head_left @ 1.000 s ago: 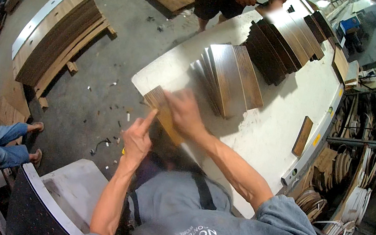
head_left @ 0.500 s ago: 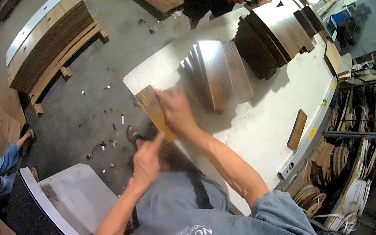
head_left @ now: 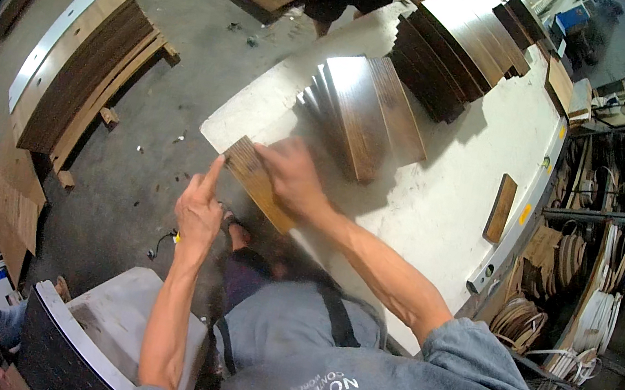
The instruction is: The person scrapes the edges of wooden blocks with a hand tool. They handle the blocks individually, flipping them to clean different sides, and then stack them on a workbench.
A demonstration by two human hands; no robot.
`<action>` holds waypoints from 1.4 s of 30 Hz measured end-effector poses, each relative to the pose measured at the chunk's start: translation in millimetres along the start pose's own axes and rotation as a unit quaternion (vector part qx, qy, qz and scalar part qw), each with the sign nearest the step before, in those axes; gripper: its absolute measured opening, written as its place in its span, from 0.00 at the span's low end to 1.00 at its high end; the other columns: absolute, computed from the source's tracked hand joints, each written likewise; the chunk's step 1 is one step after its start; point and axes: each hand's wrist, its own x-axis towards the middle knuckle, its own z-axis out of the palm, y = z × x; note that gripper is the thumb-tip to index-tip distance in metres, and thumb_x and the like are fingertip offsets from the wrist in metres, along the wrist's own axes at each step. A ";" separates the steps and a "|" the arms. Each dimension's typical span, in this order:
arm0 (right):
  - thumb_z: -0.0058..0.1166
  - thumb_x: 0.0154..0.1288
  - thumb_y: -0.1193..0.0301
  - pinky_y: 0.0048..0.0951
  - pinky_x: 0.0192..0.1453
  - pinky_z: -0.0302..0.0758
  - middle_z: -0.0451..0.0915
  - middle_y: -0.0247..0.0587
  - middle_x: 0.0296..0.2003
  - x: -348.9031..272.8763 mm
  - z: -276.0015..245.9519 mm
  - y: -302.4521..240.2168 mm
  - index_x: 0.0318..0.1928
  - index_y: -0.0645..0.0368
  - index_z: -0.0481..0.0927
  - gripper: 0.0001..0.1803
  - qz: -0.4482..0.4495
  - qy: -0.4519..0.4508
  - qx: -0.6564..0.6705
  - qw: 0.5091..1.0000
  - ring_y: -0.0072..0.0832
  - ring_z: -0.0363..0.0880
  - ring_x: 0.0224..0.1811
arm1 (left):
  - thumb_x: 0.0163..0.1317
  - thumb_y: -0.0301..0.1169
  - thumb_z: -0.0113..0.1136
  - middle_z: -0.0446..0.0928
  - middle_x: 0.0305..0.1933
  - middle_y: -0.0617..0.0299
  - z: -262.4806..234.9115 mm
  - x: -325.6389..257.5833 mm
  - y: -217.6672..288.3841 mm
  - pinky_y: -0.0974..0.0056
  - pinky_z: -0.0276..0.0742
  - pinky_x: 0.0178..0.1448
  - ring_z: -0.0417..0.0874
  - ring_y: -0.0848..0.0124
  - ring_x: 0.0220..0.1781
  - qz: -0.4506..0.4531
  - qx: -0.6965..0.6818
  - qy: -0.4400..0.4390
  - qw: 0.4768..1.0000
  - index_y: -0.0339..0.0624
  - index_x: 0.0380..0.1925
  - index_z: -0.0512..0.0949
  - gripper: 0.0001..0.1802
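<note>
The right hand [head_left: 290, 179] presses flat on the wood strip [head_left: 257, 182] at the bench [head_left: 441, 216] corner; the left hand [head_left: 198, 209], forefinger extended, should steady its overhanging end.

A narrow brown wooden strip [head_left: 257, 182] is laid over the near left corner of the white worktable [head_left: 442, 208]. A fanned stack of brown wooden boards [head_left: 367, 113] is set behind it, and a taller pile of dark boards [head_left: 461, 46] farther back.
</note>
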 end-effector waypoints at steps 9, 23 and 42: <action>0.58 0.66 0.77 0.45 0.57 0.72 0.81 0.47 0.42 1.7 -2.3 0.0 0.58 0.58 0.86 0.19 -0.009 0.008 -0.005 1.000 0.47 0.75 0.50 | 0.56 0.18 0.55 0.78 0.39 0.50 17.3 -70.2 38.7 0.46 0.83 0.47 0.85 0.47 0.40 0.094 0.005 -0.064 0.993 0.64 0.71 0.78 0.41; 0.54 0.71 0.76 0.46 0.56 0.71 0.81 0.49 0.41 2.2 -0.8 -9.2 0.60 0.58 0.85 0.19 -0.008 0.004 0.011 1.000 0.49 0.74 0.49 | 0.68 0.20 0.55 0.79 0.37 0.47 13.4 -106.5 48.0 0.47 0.81 0.44 0.82 0.45 0.36 0.103 -0.112 -0.003 0.988 0.58 0.70 0.78 0.32; 0.53 0.70 0.75 0.48 0.58 0.70 0.81 0.50 0.40 3.4 -1.1 1.2 0.60 0.57 0.85 0.20 0.000 -0.037 -0.029 0.999 0.50 0.74 0.49 | 0.61 0.23 0.60 0.78 0.36 0.54 16.8 -104.2 46.1 0.49 0.83 0.43 0.83 0.53 0.35 0.172 -0.021 -0.107 0.979 0.60 0.70 0.78 0.35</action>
